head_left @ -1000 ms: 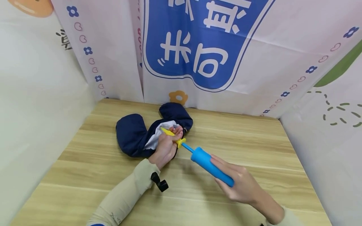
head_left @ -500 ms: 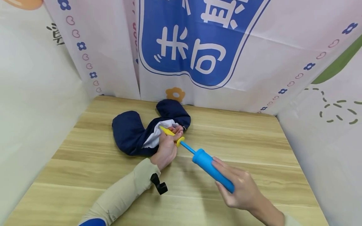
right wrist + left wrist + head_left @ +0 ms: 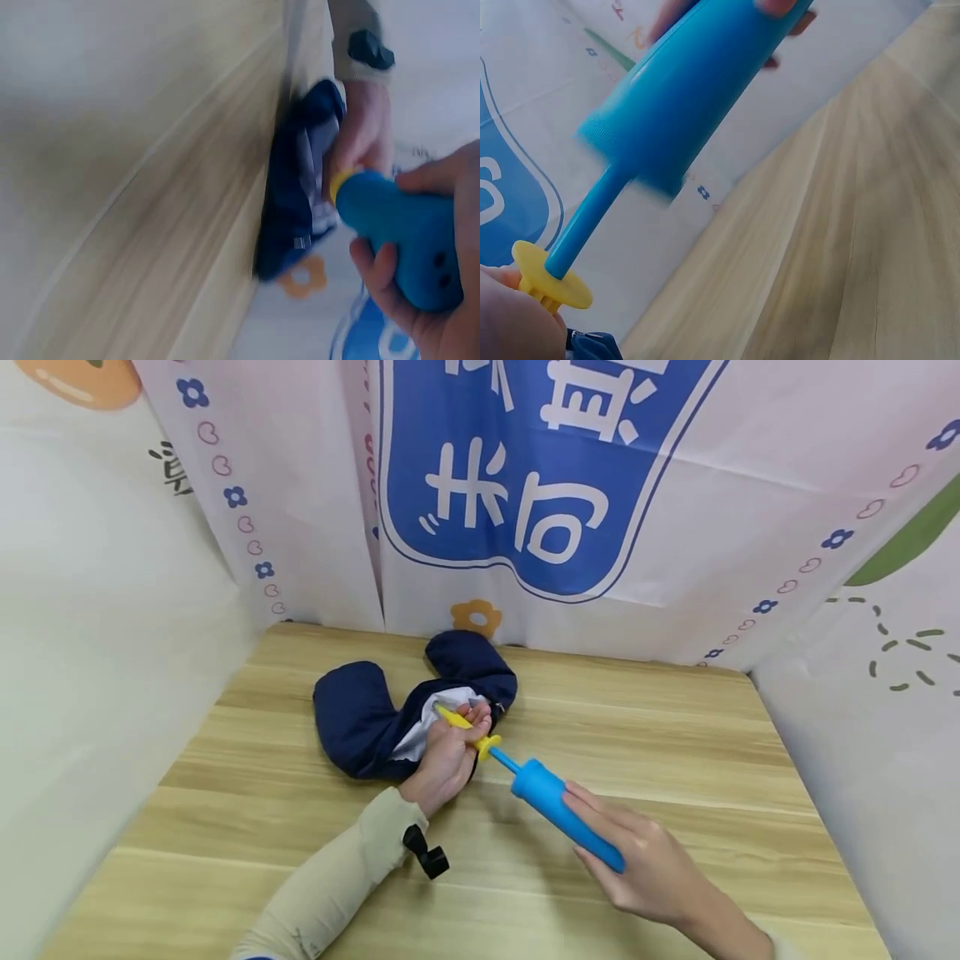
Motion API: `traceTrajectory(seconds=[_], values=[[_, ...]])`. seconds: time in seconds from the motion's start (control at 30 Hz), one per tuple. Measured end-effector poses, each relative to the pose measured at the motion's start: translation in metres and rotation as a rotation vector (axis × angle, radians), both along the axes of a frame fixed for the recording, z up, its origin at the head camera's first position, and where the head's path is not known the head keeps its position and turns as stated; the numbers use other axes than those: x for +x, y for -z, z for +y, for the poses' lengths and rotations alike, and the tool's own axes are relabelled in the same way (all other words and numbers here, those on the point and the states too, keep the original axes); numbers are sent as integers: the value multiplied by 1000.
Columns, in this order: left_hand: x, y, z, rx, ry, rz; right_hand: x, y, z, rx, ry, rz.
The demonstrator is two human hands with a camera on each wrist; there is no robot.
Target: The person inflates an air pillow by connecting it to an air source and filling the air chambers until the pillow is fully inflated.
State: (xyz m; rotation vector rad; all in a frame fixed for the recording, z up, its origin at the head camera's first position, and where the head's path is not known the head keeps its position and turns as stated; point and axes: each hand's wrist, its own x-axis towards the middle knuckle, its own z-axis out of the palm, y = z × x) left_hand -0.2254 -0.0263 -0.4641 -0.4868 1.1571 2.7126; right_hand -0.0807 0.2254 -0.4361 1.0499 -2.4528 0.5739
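Both hands work one pump across a wooden table (image 3: 645,727): its long axis slants from near right to far left, toward a limp navy cushion (image 3: 360,718) against the backdrop. Right hand (image 3: 645,868) wraps the blue pump barrel (image 3: 566,814), nearer the person; left hand (image 3: 446,756) pinches the yellow nozzle (image 3: 457,720) at the cushion's white opening.
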Motion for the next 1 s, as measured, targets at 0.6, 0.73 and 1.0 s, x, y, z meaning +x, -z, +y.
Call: traceTrajectory(seconds=[0.6,0.73,1.0], values=[[5,-5,-1,-42,-47,7,-20,26,-45,-115,9,170],[2,-2,3,-8,-11,23,-30,24,-50,-93,23,113],[-4,1,0,66,-3,56,3,-7,6,-52,-23,32]])
